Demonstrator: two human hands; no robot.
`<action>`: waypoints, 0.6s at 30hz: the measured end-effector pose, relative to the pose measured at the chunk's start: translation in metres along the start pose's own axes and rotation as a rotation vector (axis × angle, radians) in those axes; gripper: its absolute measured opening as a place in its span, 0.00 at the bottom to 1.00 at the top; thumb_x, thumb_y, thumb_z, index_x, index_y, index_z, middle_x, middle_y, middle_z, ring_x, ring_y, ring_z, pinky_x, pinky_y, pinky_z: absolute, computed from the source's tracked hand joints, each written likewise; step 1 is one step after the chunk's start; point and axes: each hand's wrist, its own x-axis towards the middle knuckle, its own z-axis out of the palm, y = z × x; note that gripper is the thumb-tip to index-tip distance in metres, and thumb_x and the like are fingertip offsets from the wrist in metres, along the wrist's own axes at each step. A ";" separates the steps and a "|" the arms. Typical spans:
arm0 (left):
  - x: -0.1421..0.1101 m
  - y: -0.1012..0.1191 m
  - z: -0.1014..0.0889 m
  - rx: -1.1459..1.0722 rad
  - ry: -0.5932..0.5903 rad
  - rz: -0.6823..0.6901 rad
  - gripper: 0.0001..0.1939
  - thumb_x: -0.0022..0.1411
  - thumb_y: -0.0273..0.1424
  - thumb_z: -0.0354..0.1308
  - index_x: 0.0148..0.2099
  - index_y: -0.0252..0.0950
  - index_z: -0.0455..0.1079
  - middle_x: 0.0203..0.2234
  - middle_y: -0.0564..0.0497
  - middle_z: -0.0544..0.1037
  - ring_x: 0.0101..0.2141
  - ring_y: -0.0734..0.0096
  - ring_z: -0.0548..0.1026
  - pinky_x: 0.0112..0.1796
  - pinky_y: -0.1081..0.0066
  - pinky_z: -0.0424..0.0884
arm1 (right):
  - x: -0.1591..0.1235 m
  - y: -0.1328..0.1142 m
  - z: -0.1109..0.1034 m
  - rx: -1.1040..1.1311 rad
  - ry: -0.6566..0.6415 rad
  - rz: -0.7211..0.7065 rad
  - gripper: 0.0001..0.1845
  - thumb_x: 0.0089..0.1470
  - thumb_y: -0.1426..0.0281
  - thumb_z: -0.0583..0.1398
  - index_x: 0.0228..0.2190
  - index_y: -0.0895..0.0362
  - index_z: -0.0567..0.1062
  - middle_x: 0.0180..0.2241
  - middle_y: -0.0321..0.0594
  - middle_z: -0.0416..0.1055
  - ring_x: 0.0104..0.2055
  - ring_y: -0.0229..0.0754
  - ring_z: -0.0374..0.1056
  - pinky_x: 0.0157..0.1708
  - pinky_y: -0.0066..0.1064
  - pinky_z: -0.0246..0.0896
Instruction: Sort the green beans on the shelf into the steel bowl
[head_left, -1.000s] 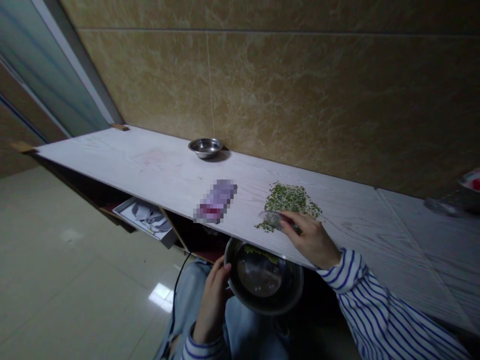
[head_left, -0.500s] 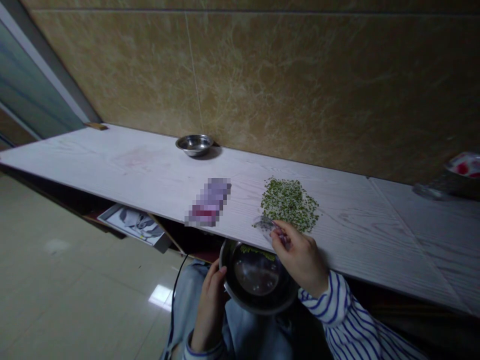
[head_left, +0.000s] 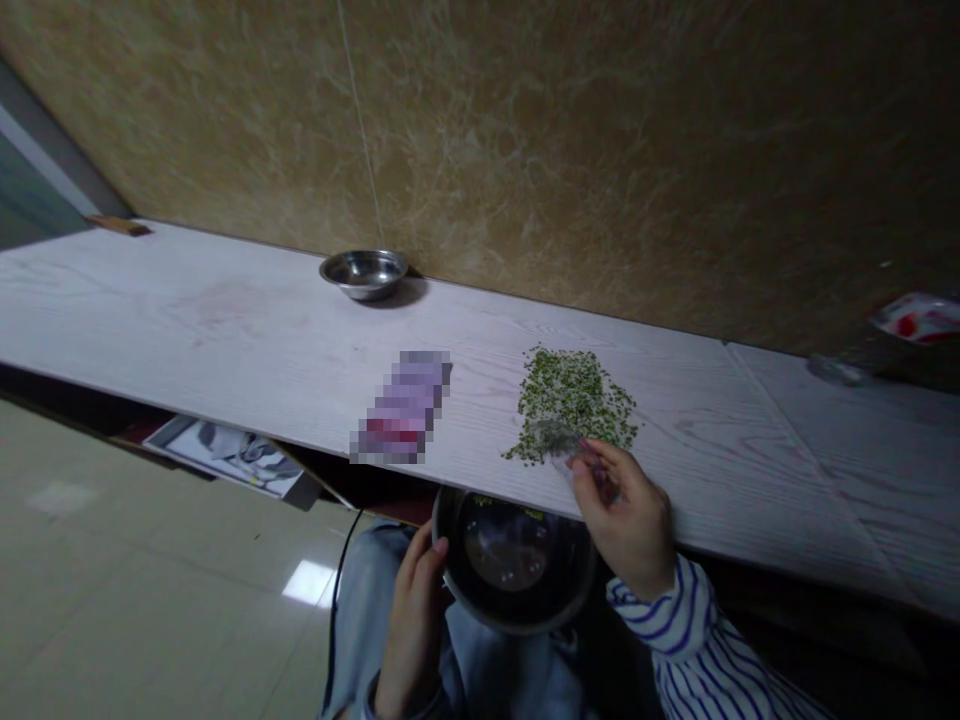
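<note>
My left hand [head_left: 421, 585] grips the left rim of a dark metal basin [head_left: 517, 610], held at the counter's front edge over my lap. Small green pieces that look like beans show along the basin's far inner side, partly hidden by the counter. More of these green beans [head_left: 566, 385] lie spread in one layer on the pale counter. Closed around a clear plastic piece, perhaps a small cup or scoop [head_left: 556, 445], my right hand [head_left: 624, 510] is at the near edge of the spread. The plastic touches or hovers just over the beans; I cannot tell which.
A small steel bowl [head_left: 365, 275] stands near the wall. Left of the beans lies a blurred-out purple object [head_left: 405, 410]. A clear container [head_left: 840, 370] with a red-and-white wrapper [head_left: 919, 318] is at the right. An open drawer [head_left: 225, 455] juts out below the counter [head_left: 262, 370].
My right hand has moved slightly right with the clear plastic piece. Some beans now lie at the near left of the spread. The view has shifted a little; my left hand still holds the basin.
</note>
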 end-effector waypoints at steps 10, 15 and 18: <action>0.012 0.012 0.009 0.112 -0.045 -0.076 0.24 0.57 0.44 0.61 0.54 0.41 0.75 0.50 0.44 0.80 0.53 0.49 0.74 0.45 0.61 0.72 | -0.002 0.015 0.009 0.162 0.069 0.164 0.14 0.59 0.66 0.60 0.46 0.56 0.73 0.36 0.46 0.80 0.34 0.45 0.78 0.32 0.36 0.76; 0.014 0.019 0.012 0.177 -0.078 -0.046 0.24 0.56 0.43 0.61 0.51 0.36 0.75 0.51 0.43 0.80 0.54 0.51 0.74 0.48 0.63 0.71 | -0.001 0.015 0.013 0.181 0.102 0.189 0.14 0.58 0.66 0.60 0.46 0.56 0.73 0.34 0.44 0.79 0.31 0.42 0.76 0.32 0.34 0.74; 0.017 0.021 0.008 0.177 -0.101 -0.088 0.26 0.55 0.44 0.61 0.52 0.35 0.73 0.52 0.42 0.80 0.55 0.49 0.73 0.51 0.60 0.70 | 0.001 0.013 0.016 0.172 0.130 0.192 0.14 0.58 0.65 0.60 0.45 0.56 0.74 0.32 0.43 0.79 0.30 0.41 0.75 0.29 0.33 0.73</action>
